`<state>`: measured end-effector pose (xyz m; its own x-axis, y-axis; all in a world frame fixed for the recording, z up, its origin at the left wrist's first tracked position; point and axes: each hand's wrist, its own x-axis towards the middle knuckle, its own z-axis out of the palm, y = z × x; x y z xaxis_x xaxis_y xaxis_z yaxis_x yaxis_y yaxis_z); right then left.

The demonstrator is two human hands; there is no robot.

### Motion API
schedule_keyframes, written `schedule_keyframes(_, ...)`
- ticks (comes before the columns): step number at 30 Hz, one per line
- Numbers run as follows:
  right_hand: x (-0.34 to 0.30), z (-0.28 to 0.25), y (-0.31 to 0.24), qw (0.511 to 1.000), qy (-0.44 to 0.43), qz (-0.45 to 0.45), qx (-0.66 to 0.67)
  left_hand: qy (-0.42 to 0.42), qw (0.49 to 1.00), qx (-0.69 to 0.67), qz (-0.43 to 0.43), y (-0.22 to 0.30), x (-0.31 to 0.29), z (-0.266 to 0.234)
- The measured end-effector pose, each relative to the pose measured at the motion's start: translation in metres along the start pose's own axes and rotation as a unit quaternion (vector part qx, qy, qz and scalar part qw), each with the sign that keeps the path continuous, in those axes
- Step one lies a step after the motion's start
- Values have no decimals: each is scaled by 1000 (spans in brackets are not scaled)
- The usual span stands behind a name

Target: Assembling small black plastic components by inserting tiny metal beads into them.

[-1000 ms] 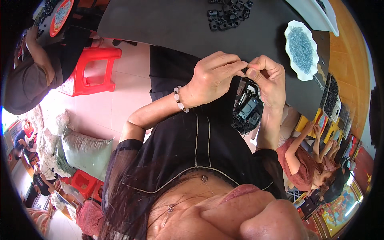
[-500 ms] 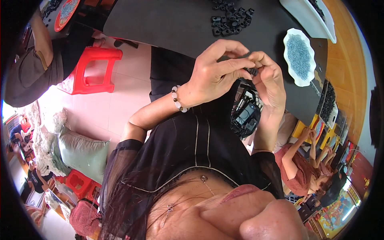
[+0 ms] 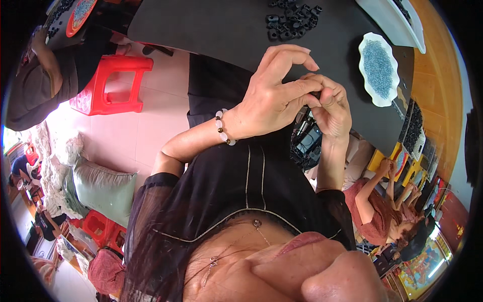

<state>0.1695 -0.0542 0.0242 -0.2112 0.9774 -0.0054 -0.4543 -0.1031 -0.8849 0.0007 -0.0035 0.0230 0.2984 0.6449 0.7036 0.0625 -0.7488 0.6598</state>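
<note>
My left hand (image 3: 274, 98), with a beaded bracelet (image 3: 220, 126) at its wrist, pinches with thumb and forefinger at a small black part (image 3: 316, 94). The fingertips of my right hand (image 3: 333, 103) close on the same part from the other side. Most of it is covered by my fingers, so its exact shape is hidden. Both hands are raised in front of the near edge of the dark table (image 3: 216, 30). Farther off on the tabletop lies a loose group of similar black plastic parts (image 3: 294, 22).
A white scalloped dish (image 3: 366, 70) of small pale-blue pieces stands at the right, below a white tray (image 3: 392, 22) of black parts. Beneath my right hand is a dark container (image 3: 307, 143). A red stool (image 3: 115, 83) stands left. Other people (image 3: 372, 206) sit nearby.
My right hand has come in a little to the left, its thumb now pressed near my left fingertips. The black part, plainer before, is now mostly covered.
</note>
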Motion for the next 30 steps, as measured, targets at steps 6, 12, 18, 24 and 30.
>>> schedule_keyframes(6,-8,-14,15,997,34,12,63,-7,1000,11,-15,0,1,-4)
schedule_keyframes(12,-4,12,-1,994,110,13,-12,4,999,3,-36,-11,-7,0)
schedule_keyframes(18,-12,-18,-17,974,151,27,-170,-21,998,34,-49,-9,-5,-5)
schedule_keyframes(24,-5,-10,-21,962,159,14,-220,-24,997,42,-52,-13,-6,-3)
schedule_keyframes(30,-1,-9,-20,961,132,6,-242,-30,997,40,-54,-14,-7,-2)
